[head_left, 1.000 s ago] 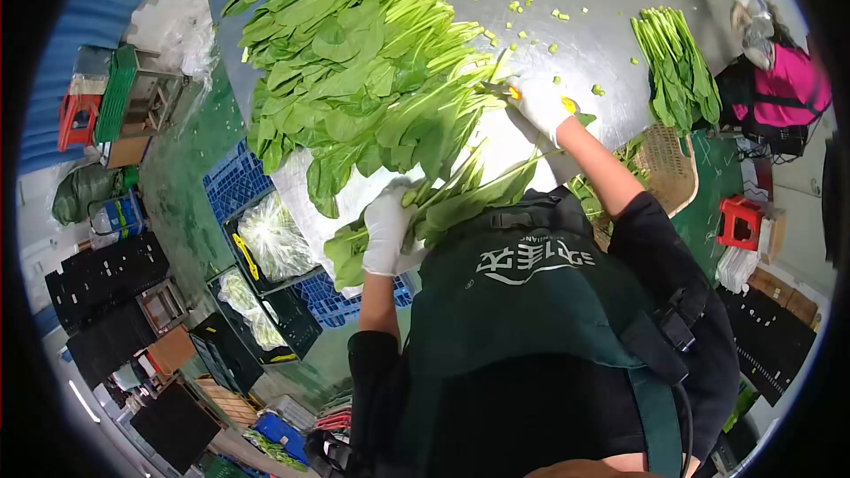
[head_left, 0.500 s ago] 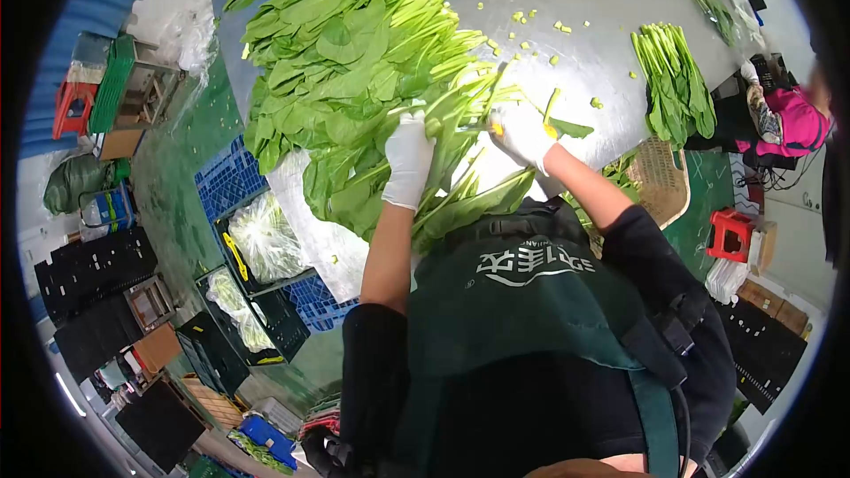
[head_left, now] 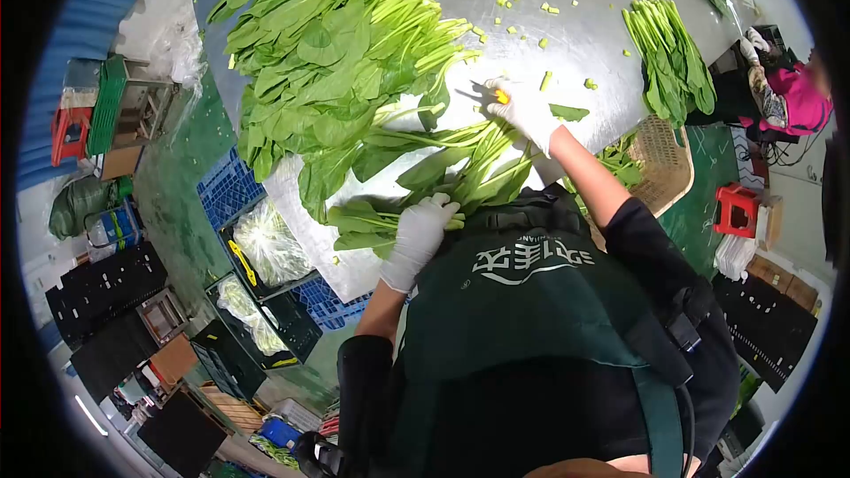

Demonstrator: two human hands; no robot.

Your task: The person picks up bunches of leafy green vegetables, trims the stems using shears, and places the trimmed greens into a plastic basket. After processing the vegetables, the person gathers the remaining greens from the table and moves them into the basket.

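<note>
My left hand (head_left: pixel 419 239), in a white glove, is closed around the stems of a small bunch of leafy greens (head_left: pixel 361 226) at the table edge by my apron. My right hand (head_left: pixel 522 113), also gloved, grips a small knife with an orange handle (head_left: pixel 502 96); its dark blade points left over the metal table (head_left: pixel 584 49). Loose stalks (head_left: pixel 482 155) lie between and below my hands. A large pile of greens (head_left: pixel 332 44) covers the table's left side, its stems toward the right.
A separate bunch of greens (head_left: pixel 666 57) lies at the right table edge above a tan basket (head_left: pixel 662 168). Cut stem pieces dot the table. Crates with bagged greens (head_left: pixel 268 243) stand lower left. Another person in pink (head_left: pixel 801 102) is at far right.
My left hand has moved down toward my apron and now holds a small bunch apart from the pile. The knife in my right hand has come into clearer view, raised slightly.
</note>
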